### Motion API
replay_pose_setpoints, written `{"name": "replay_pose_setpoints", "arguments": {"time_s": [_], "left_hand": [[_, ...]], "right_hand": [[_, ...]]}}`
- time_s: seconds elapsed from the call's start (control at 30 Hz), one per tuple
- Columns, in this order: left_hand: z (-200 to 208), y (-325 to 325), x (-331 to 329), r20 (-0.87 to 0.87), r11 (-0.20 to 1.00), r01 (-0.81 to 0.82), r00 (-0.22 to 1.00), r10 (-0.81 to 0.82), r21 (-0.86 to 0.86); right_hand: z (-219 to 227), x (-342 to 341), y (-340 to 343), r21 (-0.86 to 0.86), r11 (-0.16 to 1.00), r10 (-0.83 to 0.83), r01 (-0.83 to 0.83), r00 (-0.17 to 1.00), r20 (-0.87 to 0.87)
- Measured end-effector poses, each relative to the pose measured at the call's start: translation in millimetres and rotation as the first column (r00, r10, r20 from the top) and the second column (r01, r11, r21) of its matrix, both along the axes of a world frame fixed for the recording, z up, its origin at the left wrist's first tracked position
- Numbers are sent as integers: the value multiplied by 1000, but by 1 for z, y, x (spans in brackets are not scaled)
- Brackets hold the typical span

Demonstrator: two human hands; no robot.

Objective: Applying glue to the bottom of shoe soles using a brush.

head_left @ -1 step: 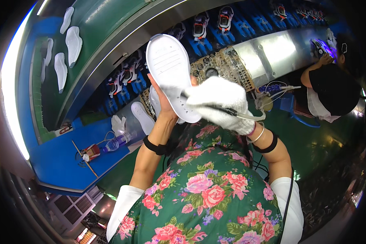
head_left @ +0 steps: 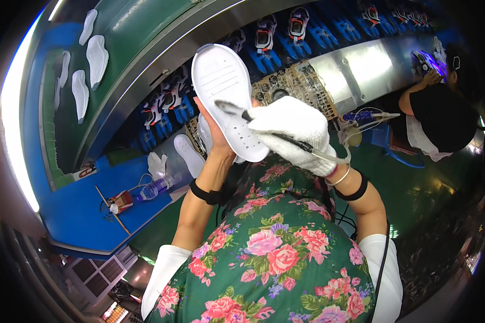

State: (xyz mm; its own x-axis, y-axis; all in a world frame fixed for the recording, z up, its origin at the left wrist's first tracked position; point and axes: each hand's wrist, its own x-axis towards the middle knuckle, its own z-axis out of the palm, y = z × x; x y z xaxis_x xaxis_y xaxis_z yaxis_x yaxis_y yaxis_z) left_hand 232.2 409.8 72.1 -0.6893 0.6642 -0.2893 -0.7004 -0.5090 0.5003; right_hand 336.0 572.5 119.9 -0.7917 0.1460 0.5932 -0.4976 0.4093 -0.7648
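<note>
My bare left hand (head_left: 219, 142) grips a white shoe sole (head_left: 223, 75) from beneath, its inner face turned up. Grooved lines mark the sole's far, wide end, and small holes dot its near end. In a white knitted glove, my right hand (head_left: 293, 129) is closed round a thin dark brush (head_left: 291, 141) with a pale tube (head_left: 333, 158) running from its back end. The dark bristles lie over the middle of the sole, between the lines and the holes. Behind my left wrist another white sole (head_left: 188, 153) stands propped.
White soles (head_left: 97, 56) lie on a green belt (head_left: 129, 27) at the far left. Shoe uppers (head_left: 298, 26) sit on blue holders along the line. A blue table (head_left: 81, 215) bears a bottle (head_left: 153, 189) and a stick. At right a person (head_left: 442, 113) works beside a metal plate (head_left: 361, 67).
The brush has moved away from me, from the holed end toward the middle of the sole. The sole has shifted very slightly in my left hand.
</note>
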Motion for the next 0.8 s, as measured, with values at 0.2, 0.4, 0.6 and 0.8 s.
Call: {"name": "replay_pose_setpoints", "arguments": {"time_s": [0.2, 0.4, 0.6, 0.8], "left_hand": [[-6, -4, -12, -48, 937, 233, 972, -228, 261], [-3, 1, -32, -134, 987, 157, 979, -151, 33], [-5, -8, -36, -46, 980, 147, 989, -142, 132], [6, -3, -44, -152, 977, 215, 966, -210, 17]], "right_hand": [[1, 9, -16, 82, 983, 170, -166, 985, -38], [-10, 3, -11, 209, 978, 28, -7, 995, -100], [-3, 5, -12, -149, 929, 336, -339, 941, -43], [-22, 9, -33, 231, 973, 55, -20, 987, -148]]}}
